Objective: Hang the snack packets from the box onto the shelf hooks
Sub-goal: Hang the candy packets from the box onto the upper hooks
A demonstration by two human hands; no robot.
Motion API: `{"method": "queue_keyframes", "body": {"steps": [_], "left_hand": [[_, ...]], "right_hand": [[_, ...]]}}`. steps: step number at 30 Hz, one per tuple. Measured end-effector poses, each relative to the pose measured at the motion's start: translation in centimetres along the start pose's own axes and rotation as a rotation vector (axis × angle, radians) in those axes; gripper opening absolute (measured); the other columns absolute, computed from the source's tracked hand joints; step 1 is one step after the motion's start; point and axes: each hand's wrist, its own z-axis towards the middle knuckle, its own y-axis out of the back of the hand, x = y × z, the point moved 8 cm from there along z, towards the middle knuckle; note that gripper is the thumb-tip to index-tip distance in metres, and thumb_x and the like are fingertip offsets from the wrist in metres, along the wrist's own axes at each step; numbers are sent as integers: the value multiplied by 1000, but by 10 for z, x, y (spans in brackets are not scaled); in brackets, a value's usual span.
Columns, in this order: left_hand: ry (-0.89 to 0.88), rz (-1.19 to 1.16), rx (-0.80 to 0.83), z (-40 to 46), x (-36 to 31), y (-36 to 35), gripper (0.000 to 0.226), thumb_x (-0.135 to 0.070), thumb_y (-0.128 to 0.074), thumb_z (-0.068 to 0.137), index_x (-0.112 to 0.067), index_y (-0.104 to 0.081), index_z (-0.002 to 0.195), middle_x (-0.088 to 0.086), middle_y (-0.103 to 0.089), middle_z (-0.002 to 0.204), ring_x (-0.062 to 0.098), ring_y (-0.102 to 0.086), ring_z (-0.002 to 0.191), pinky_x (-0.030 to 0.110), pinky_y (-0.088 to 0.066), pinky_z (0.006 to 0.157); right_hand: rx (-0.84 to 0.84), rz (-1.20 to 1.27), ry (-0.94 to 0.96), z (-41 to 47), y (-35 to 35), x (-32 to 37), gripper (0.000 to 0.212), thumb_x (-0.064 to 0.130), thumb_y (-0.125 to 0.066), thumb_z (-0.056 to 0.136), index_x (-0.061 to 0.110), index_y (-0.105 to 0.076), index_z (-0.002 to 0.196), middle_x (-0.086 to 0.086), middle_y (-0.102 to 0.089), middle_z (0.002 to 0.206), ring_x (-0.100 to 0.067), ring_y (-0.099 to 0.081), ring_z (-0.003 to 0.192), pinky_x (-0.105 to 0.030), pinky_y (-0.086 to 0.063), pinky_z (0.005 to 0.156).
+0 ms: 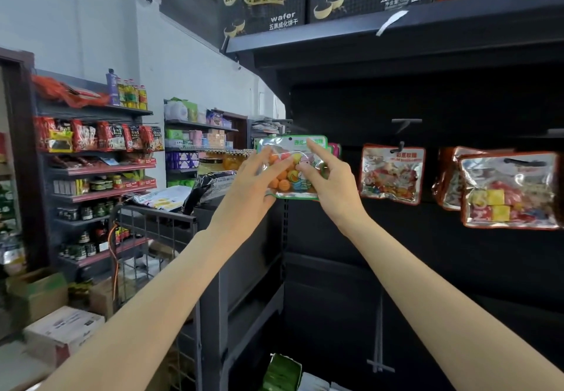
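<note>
Both hands, left hand (253, 183) and right hand (329, 183), grip a green-edged snack packet (293, 174) against the shelf.

Two bare forearms lead to the left hand (254, 181) and right hand (331, 184). No sleeve, watch, ring or glove covers them; the fingers are slender with short, unpainted nails.

The held packet (293, 166) is kept left of the hung packet (392, 174); another packet (509, 191) is hung further right.
</note>
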Motion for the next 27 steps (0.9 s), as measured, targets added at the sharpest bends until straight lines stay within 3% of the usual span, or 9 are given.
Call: {"method": "queue_keyframes", "body": {"steps": [2,6,14,17,20,22,24,27], "left_hand": [[-23,-9,-4,-4,1,1,74,11,-62,79,-27,-44,139,6,-31,150,24,-30,138,27,-23,108],[-24,-29,0,-5,2,1,75,12,-62,78,-27,-43,139,5,-31,149,23,-30,138,25,-21,108],[6,-43,33,3,6,3,71,7,-61,81,-29,-43,139,3,-30,151,23,-31,138,27,-25,108],[5,-32,59,3,7,1,70,6,-62,81,-28,-43,139,4,-30,151,23,-32,137,29,-27,108],[-7,-21,128,5,6,-11,72,3,-62,82,-29,-38,142,5,-26,152,22,-30,138,27,-30,108],[11,6,209,7,8,-26,75,0,-63,83,-29,-32,144,5,-18,155,23,-28,139,26,-28,108],[65,11,263,11,12,-37,76,1,-60,84,-28,-28,146,4,-9,157,23,-23,141,23,-24,109],[118,-12,235,18,10,-39,70,3,-57,86,-22,-31,146,7,-10,157,21,-23,141,9,-10,101]], "right_hand": [[14,-27,3,-2,-1,0,52,24,-55,95,20,-39,144,5,-41,147,-7,-32,137,-20,-25,109],[2,-40,-4,-4,-3,-1,51,24,-56,95,20,-40,143,4,-42,147,-8,-33,137,-24,-27,111],[-49,-71,-23,1,-2,2,49,24,-53,97,19,-40,143,5,-41,147,-7,-33,136,-15,-25,103],[-53,-101,-39,2,-2,0,48,22,-51,98,18,-39,144,4,-41,148,-8,-34,136,-17,-26,104],[-36,-220,-43,7,-6,-6,53,18,-53,96,18,-35,145,-6,-39,145,-13,-50,115,-16,-33,95],[-25,-301,-42,9,-8,-14,58,12,-56,93,20,-33,145,-11,-31,138,-14,-49,101,-15,-38,89],[-19,-387,-42,10,-10,-23,58,8,-57,91,22,-34,143,-11,-25,133,-22,-47,109,-24,-44,94],[1,-457,-44,11,-12,-33,59,7,-58,91,23,-33,142,-12,-24,131,-25,-48,108,-35,-48,95]]}}
